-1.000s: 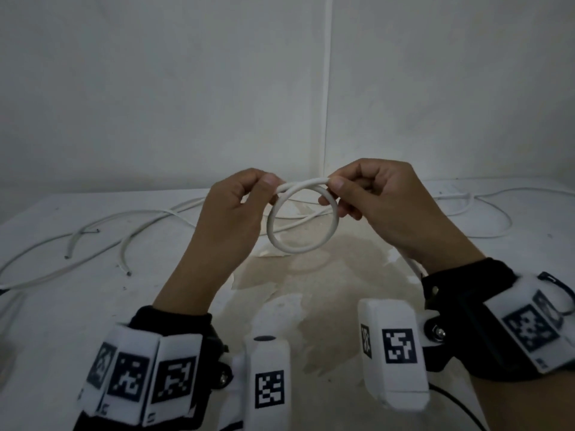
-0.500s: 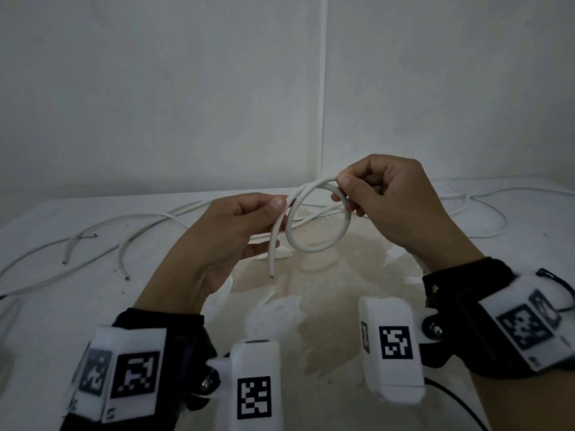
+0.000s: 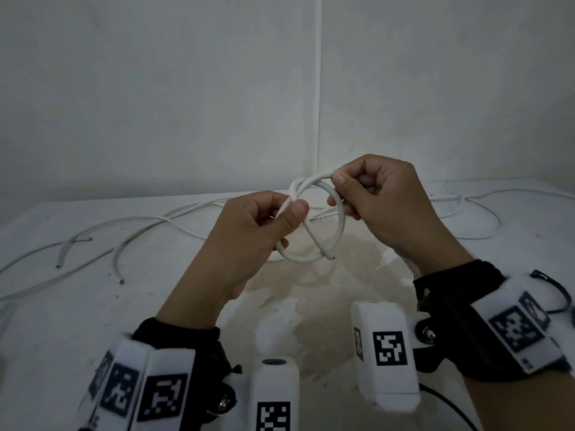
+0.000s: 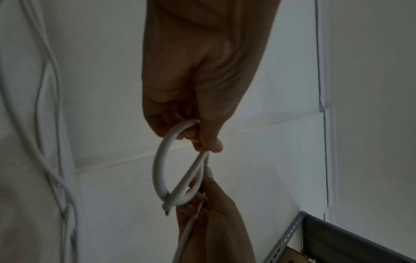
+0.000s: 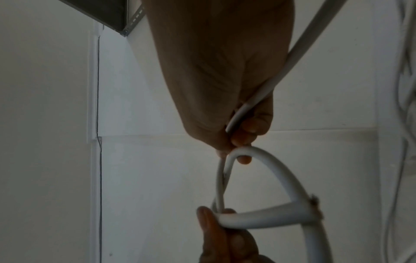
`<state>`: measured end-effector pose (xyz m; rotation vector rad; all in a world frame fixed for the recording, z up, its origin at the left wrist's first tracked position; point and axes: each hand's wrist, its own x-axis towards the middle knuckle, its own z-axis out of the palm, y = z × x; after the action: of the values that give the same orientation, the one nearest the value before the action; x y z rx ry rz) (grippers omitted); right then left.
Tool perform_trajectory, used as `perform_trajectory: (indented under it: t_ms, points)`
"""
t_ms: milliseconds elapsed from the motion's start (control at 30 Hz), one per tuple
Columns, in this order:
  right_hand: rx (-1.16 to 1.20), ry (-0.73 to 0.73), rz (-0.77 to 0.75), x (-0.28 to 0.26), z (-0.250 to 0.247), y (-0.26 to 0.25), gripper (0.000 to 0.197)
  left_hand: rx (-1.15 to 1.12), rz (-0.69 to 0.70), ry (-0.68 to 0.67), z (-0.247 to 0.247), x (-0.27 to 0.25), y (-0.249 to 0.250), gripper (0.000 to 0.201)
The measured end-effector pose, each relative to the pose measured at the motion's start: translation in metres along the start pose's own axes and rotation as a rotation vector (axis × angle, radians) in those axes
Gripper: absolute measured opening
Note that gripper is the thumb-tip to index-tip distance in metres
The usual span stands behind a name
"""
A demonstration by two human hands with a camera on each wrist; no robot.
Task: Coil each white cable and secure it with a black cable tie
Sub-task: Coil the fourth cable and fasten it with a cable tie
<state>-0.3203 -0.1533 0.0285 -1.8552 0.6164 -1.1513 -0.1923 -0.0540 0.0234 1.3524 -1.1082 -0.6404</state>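
Note:
A white cable (image 3: 311, 258) is wound into a small loop held above the table between both hands. My left hand (image 3: 273, 219) pinches the loop's left side between thumb and fingers, where the strands cross (image 4: 202, 158). My right hand (image 3: 367, 194) pinches the top right of the loop (image 5: 238, 151). The cable's cut end (image 3: 332, 257) pokes out across the loop at its lower right. The rest of this cable (image 5: 315, 35) runs back past my right palm. No black cable tie shows in any view.
Several other loose white cables (image 3: 130, 231) lie on the white table (image 3: 62, 306) at the left, and more (image 3: 485, 213) at the far right. A brown stain (image 3: 311, 306) marks the middle. White walls close the back. A grey metal rack (image 4: 337, 236) stands nearby.
My left hand rose and took hold of the loop's left side. The free end that hung straight down now lies across the loop, and the loop has grown wider.

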Motion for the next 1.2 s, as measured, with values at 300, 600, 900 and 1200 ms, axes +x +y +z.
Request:
perform_trajectory:
  t_ms: [300,600,900,1200]
  points:
    - [-0.054,-0.082,0.061,-0.002,0.010,-0.004,0.019,0.513,0.249,0.244,-0.004,0.001,-0.005,0.017]
    - [-0.035,-0.256,0.121,-0.008,0.014,-0.011,0.019,0.751,0.397,0.437,-0.005,0.004,-0.018,0.018]
    - [-0.066,-0.201,0.033,-0.005,0.008,-0.011,0.017,0.626,0.351,0.286,-0.008,0.006,-0.013,0.010]
    - [-0.136,-0.089,-0.047,-0.002,0.003,-0.002,0.021,0.242,0.157,0.058,-0.003,0.002,-0.008,0.037]
